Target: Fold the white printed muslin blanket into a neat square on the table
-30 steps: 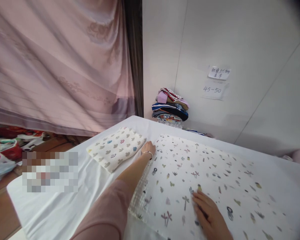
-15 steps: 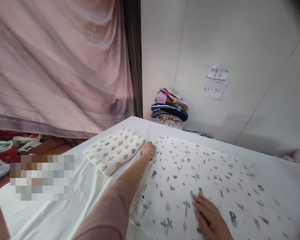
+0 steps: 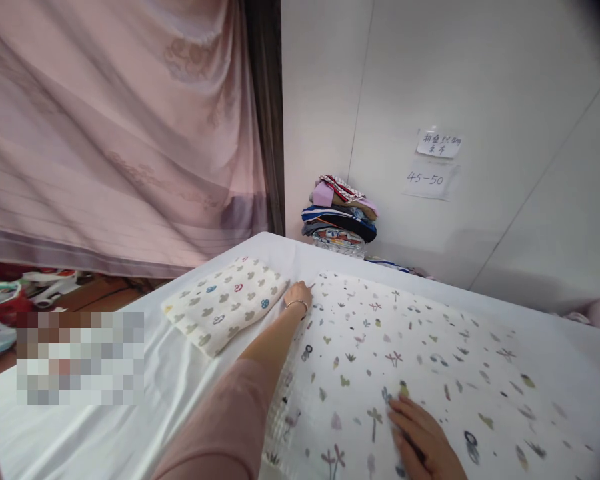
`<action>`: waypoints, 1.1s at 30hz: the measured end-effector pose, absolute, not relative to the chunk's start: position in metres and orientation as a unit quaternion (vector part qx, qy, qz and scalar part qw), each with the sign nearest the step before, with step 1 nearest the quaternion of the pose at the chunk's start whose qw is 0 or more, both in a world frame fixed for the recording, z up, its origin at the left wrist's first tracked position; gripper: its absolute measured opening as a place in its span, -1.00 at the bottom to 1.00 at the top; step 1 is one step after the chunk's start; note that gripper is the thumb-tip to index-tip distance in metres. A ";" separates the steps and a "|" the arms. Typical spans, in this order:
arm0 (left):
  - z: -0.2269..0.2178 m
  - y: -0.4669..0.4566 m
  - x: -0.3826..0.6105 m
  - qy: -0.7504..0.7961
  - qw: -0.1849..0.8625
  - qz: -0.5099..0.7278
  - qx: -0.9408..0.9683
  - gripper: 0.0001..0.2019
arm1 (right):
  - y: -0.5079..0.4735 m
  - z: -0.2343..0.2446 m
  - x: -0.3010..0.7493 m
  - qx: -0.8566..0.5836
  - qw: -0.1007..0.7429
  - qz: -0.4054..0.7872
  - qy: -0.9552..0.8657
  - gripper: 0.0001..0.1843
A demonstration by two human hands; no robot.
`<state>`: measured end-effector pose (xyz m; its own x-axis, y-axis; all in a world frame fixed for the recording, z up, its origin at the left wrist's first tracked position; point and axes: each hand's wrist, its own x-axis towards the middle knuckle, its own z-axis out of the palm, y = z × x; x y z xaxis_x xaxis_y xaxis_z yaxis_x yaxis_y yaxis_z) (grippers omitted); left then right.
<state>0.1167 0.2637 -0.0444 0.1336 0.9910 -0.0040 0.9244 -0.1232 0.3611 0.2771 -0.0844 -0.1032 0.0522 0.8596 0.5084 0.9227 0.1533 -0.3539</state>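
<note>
A white cloth printed with small plants and animals lies spread over the white-covered table. My left hand, a thin bracelet on its wrist and a pink sleeve behind it, is stretched out to the cloth's far left corner with the fingers pinched on the edge. My right hand lies flat on the cloth near the front, fingers spread. A folded white cloth with a cloud print rests just left of my left hand.
A stack of folded colourful clothes stands against the wall at the table's far corner. Two paper notes hang on the white wall. A pink curtain fills the left, with bags and clutter on the floor below it.
The view has shifted slightly, so the table and folded cloud-print cloth sit a little further left. Both hands stay on the printed cloth in almost the same places.
</note>
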 end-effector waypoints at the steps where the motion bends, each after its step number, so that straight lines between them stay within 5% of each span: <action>1: -0.043 0.263 0.116 0.646 0.142 0.118 0.741 -0.73 | -0.085 -0.103 0.277 -0.654 0.321 -0.039 -0.684 -0.67; 33: -0.041 0.134 -0.012 0.625 0.188 0.157 0.742 -0.82 | -0.081 -0.105 0.278 -0.671 0.335 0.033 -0.661 -0.65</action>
